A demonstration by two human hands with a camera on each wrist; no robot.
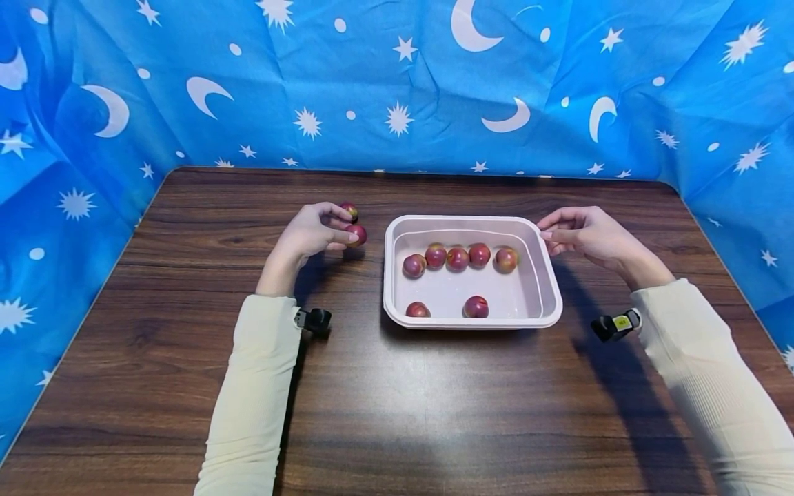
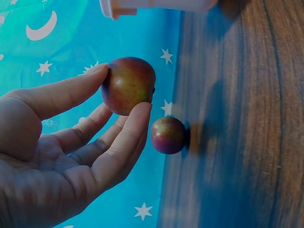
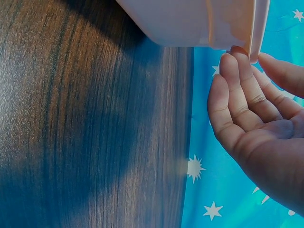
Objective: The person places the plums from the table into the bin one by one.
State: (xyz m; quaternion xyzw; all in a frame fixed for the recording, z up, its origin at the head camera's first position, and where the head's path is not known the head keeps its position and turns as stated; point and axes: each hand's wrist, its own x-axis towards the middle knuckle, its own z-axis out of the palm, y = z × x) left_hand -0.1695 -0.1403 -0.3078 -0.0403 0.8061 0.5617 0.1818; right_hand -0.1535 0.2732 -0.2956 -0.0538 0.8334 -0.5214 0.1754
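My left hand (image 1: 312,233) pinches a red plum (image 2: 128,86) between thumb and fingertips, held above the table left of the white plastic tub (image 1: 392,289). Just behind it, a second plum (image 2: 168,135) rests on the wood; in the head view this plum (image 1: 350,210) is partly hidden by the fingers. At the tub's right end, my right hand (image 1: 589,236) pinches the rim, thumb on one side and fingertips under the lip, as the right wrist view shows. Inside the tub lie several plums (image 1: 457,259), most in a row along the back, with two near the front wall.
The tub stands on a dark wood-grain table (image 1: 397,406). A blue cloth (image 1: 347,83) with white moons and stars hangs behind the table and at both sides. Small black wrist cameras, one on the left (image 1: 314,321), stick out inward from both sleeves.
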